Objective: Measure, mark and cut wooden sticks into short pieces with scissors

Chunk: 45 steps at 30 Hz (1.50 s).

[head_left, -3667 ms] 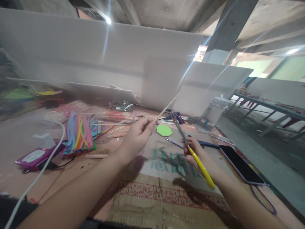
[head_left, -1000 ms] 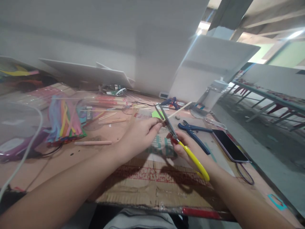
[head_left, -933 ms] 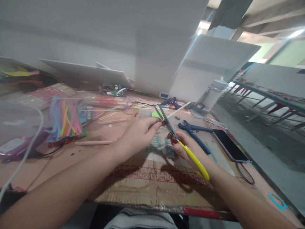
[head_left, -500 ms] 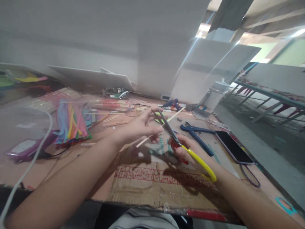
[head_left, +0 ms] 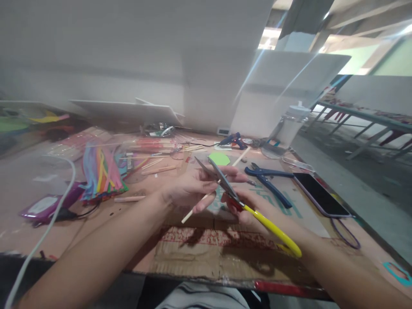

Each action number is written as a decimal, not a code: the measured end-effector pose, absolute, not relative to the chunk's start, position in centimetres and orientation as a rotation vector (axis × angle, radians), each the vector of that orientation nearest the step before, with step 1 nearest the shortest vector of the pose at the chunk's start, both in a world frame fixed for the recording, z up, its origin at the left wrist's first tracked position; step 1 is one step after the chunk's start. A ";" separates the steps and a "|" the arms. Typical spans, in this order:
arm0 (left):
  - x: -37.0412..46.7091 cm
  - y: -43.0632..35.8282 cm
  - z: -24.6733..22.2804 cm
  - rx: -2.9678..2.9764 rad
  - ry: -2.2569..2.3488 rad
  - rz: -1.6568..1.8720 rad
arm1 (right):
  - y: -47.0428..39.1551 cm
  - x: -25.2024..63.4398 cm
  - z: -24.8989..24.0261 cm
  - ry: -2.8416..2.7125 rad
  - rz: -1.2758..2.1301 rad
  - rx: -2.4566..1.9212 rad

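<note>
My left hand (head_left: 193, 189) grips a thin pale stick (head_left: 241, 157), which runs slantwise between its fingers, one end sticking out at the lower left. In my right hand (head_left: 251, 206) are scissors (head_left: 268, 225) with yellow and red handles, their blades parted and pointing up and left. The blades lie across the stick close to my left fingers. Beneath both hands is brown cardboard (head_left: 193, 255) with a red printed band. A light green paper shape (head_left: 219, 159) lies just beyond my left hand.
Blue pliers (head_left: 270, 184) and a phone (head_left: 320, 195) lie at the right, near a clear bottle (head_left: 288, 128). A blue glue gun (head_left: 233, 139) is behind. Colourful strips (head_left: 103, 171), a purple device (head_left: 49, 208) and a white cable (head_left: 58, 206) occupy the left.
The scissor blades have opened wider. My left hand has moved slightly down with the stick, its fingers now stretched further right, and the green paper shows more fully.
</note>
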<state>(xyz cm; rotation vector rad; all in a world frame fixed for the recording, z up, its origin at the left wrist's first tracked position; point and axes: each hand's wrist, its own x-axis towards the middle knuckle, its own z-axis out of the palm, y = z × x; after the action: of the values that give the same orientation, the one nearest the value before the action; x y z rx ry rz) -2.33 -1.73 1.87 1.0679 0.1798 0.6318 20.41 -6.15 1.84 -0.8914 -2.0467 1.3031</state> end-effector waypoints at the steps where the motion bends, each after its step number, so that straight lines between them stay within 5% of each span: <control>1: -2.3 -1.7 1.8 1.069 0.189 0.633 | -6.1 20.4 1.8 -2.048 1.290 -0.892; 35: -1.9 -1.8 1.2 1.135 0.341 0.450 | -5.9 19.4 1.3 -2.073 1.267 -0.798; 45: -5.7 -0.3 3.4 1.263 0.388 0.870 | -4.5 22.5 2.5 -1.933 0.978 -1.005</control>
<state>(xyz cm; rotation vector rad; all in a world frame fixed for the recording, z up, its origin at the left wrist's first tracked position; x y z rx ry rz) -5.71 -0.31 3.39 1.2631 0.3877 0.8700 22.51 -4.51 2.54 -1.0055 -1.9334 0.9781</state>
